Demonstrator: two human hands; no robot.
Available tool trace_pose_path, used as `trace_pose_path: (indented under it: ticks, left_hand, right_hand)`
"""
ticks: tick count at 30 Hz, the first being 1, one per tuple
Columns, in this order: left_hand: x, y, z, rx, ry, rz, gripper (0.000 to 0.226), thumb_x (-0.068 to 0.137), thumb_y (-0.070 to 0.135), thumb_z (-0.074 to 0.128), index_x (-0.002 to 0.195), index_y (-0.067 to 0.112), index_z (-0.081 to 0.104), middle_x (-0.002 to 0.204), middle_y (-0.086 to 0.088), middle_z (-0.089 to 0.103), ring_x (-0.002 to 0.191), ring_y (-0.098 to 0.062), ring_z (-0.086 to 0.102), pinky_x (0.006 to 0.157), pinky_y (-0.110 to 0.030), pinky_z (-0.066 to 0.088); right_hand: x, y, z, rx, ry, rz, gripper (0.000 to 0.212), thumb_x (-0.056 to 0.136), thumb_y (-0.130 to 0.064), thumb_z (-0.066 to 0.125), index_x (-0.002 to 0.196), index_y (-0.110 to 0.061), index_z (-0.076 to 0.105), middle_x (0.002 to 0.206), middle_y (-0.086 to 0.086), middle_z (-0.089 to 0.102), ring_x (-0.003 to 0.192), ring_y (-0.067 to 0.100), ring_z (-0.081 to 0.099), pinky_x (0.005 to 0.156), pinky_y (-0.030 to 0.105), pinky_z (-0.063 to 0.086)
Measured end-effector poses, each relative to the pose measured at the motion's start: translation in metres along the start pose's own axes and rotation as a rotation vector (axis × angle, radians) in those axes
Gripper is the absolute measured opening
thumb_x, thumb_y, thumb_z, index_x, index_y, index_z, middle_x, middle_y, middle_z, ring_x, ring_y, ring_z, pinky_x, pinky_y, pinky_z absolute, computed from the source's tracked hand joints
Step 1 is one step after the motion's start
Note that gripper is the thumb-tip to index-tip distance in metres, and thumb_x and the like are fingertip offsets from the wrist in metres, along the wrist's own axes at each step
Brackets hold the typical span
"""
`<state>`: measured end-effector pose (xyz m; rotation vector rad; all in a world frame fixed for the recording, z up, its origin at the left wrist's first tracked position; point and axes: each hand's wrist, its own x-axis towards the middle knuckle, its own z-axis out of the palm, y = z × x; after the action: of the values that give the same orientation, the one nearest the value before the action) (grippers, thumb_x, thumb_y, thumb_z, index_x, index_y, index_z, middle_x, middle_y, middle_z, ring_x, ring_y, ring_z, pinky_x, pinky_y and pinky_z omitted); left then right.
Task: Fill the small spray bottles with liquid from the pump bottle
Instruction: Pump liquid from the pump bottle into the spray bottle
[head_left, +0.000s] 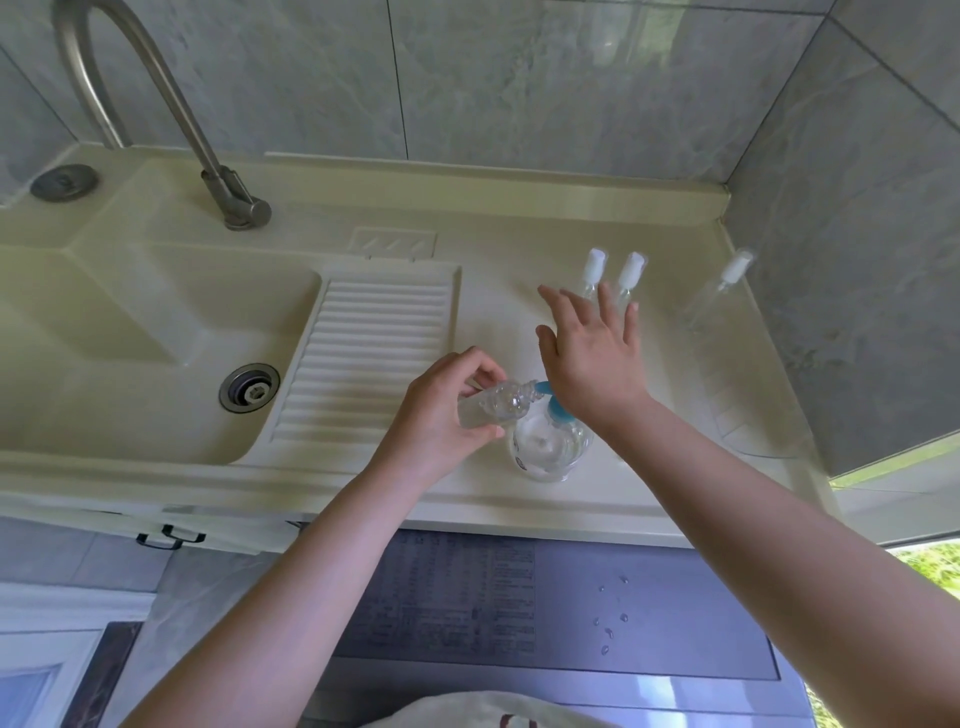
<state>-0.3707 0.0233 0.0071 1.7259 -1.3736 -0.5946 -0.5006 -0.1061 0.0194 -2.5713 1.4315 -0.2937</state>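
A clear pump bottle with a blue pump head stands on the cream counter near its front edge. My left hand grips a small clear bottle, tilted on its side with its open mouth at the blue spout. My right hand rests its palm heel on the pump head, fingers straight and spread. Two small spray bottles with white caps stand behind my right hand. A third spray bottle stands by the right wall.
A sink basin with a drain and a curved metal tap fills the left. A ribbed washboard slope lies between basin and bottles. Grey tiled walls close the back and right. A grey appliance top with water drops lies below the counter.
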Motion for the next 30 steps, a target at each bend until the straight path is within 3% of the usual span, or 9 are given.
trace_pose_path:
  ticks: [3,7,14,19,26,30]
  left_hand:
    - [0.0,0.0,0.0,-0.005,0.0,-0.01,0.048,0.062,-0.001,0.085,0.097,0.021,0.062,0.101,0.011,0.065,0.095,-0.002,0.061,0.089,-0.015,0.046]
    - [0.0,0.0,-0.001,0.027,-0.008,0.011,0.049,0.061,0.002,0.086,0.097,0.024,0.061,0.101,0.013,0.064,0.097,-0.004,0.061,0.091,-0.023,0.049]
    - [0.0,0.001,-0.002,0.02,0.003,0.009,0.049,0.06,0.001,0.086,0.096,0.023,0.061,0.1,0.013,0.063,0.095,-0.003,0.06,0.088,-0.02,0.048]
    - [0.001,0.001,-0.005,0.05,0.001,0.025,0.049,0.061,0.002,0.087,0.096,0.024,0.06,0.1,0.012,0.063,0.097,-0.004,0.06,0.091,-0.025,0.05]
    - [0.001,0.005,-0.003,0.035,-0.004,0.007,0.049,0.06,0.0,0.086,0.095,0.022,0.06,0.1,0.014,0.063,0.095,-0.001,0.059,0.087,-0.019,0.048]
    - [0.002,0.003,-0.003,0.052,-0.011,0.006,0.05,0.06,0.001,0.086,0.097,0.022,0.06,0.101,0.013,0.062,0.095,-0.001,0.058,0.087,-0.018,0.046]
  right_hand:
    - [0.001,0.002,0.006,0.036,-0.026,0.032,0.049,0.106,-0.036,0.028,0.154,-0.03,0.027,0.16,-0.001,0.032,0.153,0.033,0.004,0.122,0.056,-0.001]
    - [0.005,0.003,-0.002,0.011,0.025,0.033,0.051,0.105,-0.042,0.032,0.154,-0.03,0.026,0.159,-0.002,0.031,0.153,0.033,0.005,0.12,0.056,-0.002]
    - [0.0,0.0,0.003,-0.025,0.009,-0.02,0.049,0.106,-0.039,0.029,0.153,-0.029,0.03,0.158,-0.003,0.035,0.153,0.034,0.006,0.12,0.059,-0.003]
    - [0.006,0.001,-0.006,-0.031,0.024,-0.003,0.052,0.105,-0.045,0.029,0.155,-0.028,0.025,0.16,-0.001,0.032,0.153,0.032,0.005,0.12,0.058,-0.004]
    - [0.004,0.001,0.002,-0.028,-0.026,-0.015,0.053,0.105,-0.034,0.029,0.157,-0.031,0.018,0.164,0.003,0.021,0.152,0.034,0.007,0.121,0.058,0.001]
    - [0.005,0.002,-0.005,-0.119,0.05,-0.033,0.06,0.103,-0.041,0.033,0.158,-0.03,0.012,0.165,0.006,0.017,0.153,0.034,0.005,0.121,0.057,-0.002]
